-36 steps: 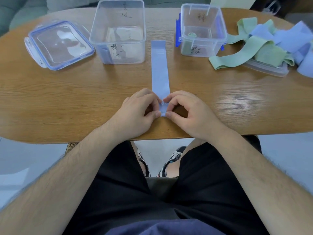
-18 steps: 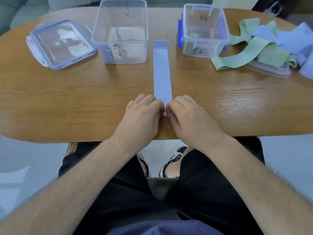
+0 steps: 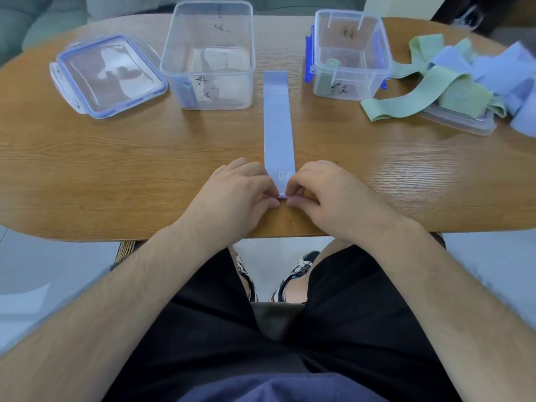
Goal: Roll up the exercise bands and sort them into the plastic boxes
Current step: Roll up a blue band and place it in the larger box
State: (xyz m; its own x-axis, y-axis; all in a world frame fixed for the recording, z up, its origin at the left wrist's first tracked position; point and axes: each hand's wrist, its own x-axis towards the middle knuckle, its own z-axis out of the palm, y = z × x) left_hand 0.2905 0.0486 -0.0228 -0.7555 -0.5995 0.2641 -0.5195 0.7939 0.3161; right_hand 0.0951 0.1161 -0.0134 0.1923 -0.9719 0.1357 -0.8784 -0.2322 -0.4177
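A light blue exercise band (image 3: 277,120) lies flat and straight on the wooden table (image 3: 116,169), running away from me between two clear boxes. My left hand (image 3: 237,195) and my right hand (image 3: 330,195) pinch its near end from either side, where a small fold or roll has started. The larger clear box (image 3: 208,53) stands at the back left and holds a rolled blue band in its near left corner. In the smaller box (image 3: 351,53) with blue latches at the back right lie rolled green bands.
A clear lid with a blue rim (image 3: 107,75) lies at the far left. At the right, a loose pile of green and blue bands (image 3: 452,79) rests on another clear lid (image 3: 458,121). The table's near edge runs just behind my wrists.
Both hands closed over the band's near end, then the fingers drew back slightly; the end now shows a small fold. The band's far part has not moved.
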